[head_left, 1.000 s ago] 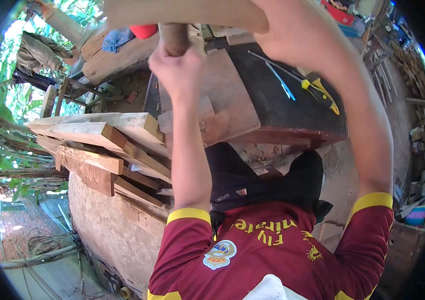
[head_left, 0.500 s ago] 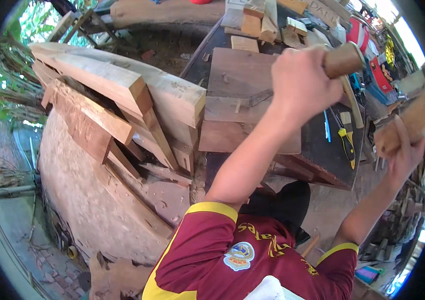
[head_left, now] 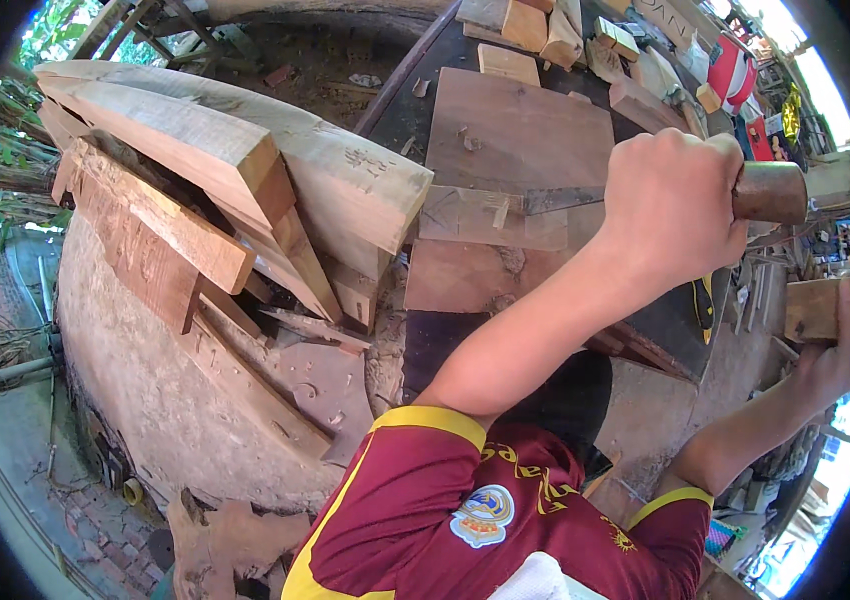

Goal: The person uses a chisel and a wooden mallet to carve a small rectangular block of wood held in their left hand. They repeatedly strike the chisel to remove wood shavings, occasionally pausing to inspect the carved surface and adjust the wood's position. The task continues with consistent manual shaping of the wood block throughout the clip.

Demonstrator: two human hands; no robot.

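My left hand [head_left: 670, 200] is closed round the wooden handle of a chisel [head_left: 560, 200]. Its thin blade lies at a low angle over the brown wooden workpiece [head_left: 520, 115], with the tip at a paler band crossing the wood. A small curl of wood stands beside the tip. Out at the right edge, my right hand [head_left: 830, 372] grips a squared wooden block [head_left: 813, 308], raised away from the chisel's handle end. Part of the block and of the fingers is cut off by the picture's rim.
Stacked thick timber pieces [head_left: 335, 170] lean at the left, over a large pale slab [head_left: 125, 370]. The dark workbench [head_left: 680, 335] carries wood offcuts [head_left: 510, 65] at its far end. A yellow-and-black tool [head_left: 702, 305] rests near its right edge, partly behind my left wrist.
The view has shifted. My left hand and the chisel have moved right and lower in the picture, with the blade showing more fully. The block in my right hand has swung outward and lower.
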